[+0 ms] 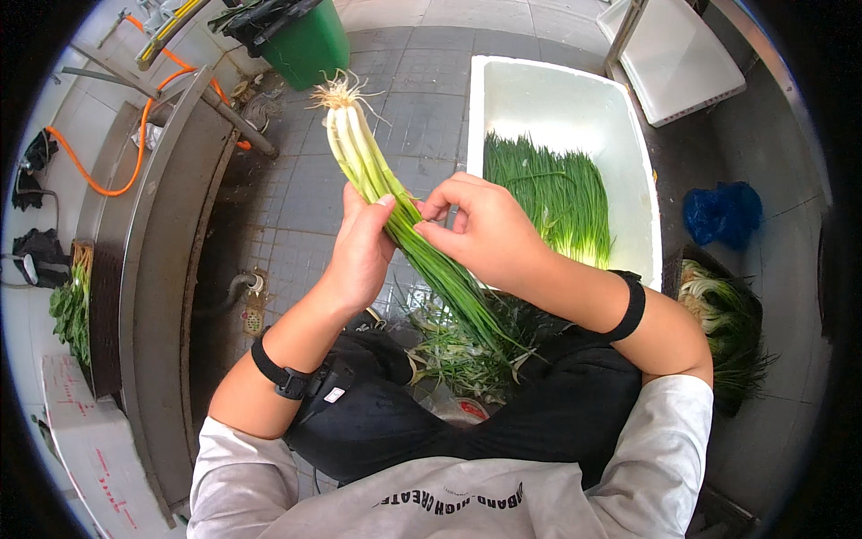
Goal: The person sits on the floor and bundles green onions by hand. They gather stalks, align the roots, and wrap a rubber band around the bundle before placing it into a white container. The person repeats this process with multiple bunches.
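Observation:
My left hand (363, 252) is closed round the middle of a bunch of green onions (360, 151), whose white ends and roots point up and away from me. The green tops slant down to the right, over a heap of loose leaves and trimmings (458, 357) between my knees. My right hand (478, 226) is at the bunch's right side, thumb and forefinger close to the stalks; whether they pinch a leaf cannot be told. Beyond it stands a white foam box (477, 108) with trimmed green stalks (559, 195) laid inside.
At the right, a dark basket of green onions (707, 296) stands near a blue plastic bag (722, 212). A metal counter (168, 202) runs along the left, with an orange hose (143, 148) over it. A green bin (306, 44) stands at the back. A cardboard box (94, 451) is lower left.

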The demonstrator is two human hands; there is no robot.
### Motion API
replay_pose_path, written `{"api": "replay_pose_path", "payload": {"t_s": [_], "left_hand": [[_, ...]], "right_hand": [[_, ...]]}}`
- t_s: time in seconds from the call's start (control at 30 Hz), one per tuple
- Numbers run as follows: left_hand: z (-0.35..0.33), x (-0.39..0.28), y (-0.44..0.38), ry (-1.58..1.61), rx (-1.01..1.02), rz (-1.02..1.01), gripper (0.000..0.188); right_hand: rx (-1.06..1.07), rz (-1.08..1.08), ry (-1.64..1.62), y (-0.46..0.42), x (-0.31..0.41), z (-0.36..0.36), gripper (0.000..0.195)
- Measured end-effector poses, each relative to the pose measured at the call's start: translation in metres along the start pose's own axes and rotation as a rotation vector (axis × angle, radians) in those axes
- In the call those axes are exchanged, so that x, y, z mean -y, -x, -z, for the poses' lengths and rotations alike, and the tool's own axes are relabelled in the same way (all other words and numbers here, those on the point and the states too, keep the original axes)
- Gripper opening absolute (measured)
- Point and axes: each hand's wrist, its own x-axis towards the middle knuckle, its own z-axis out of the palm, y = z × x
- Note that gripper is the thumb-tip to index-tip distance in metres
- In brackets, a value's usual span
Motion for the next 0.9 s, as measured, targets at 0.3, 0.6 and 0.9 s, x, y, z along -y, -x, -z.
{"api": "replay_pose_path", "payload": {"t_s": [0.3, 0.6, 0.9], "left_hand": [[0.002, 0.002, 0.000, 0.010, 0.046, 0.029, 0.040], [-0.001, 0.000, -0.005, -0.330, -0.006, -0.074, 0.044], [-0.001, -0.001, -0.006, -0.268, -0.004, -0.028, 0.038]], "right_hand": [[-0.006, -0.038, 0.029, 0.001, -0.004, 0.000, 0.013], [0.068, -0.243, -0.312, -0.004, -0.005, 0.014, 0.009], [0.108, -0.218, -0.362, -0.005, -0.014, 0.016, 0.012]]}}
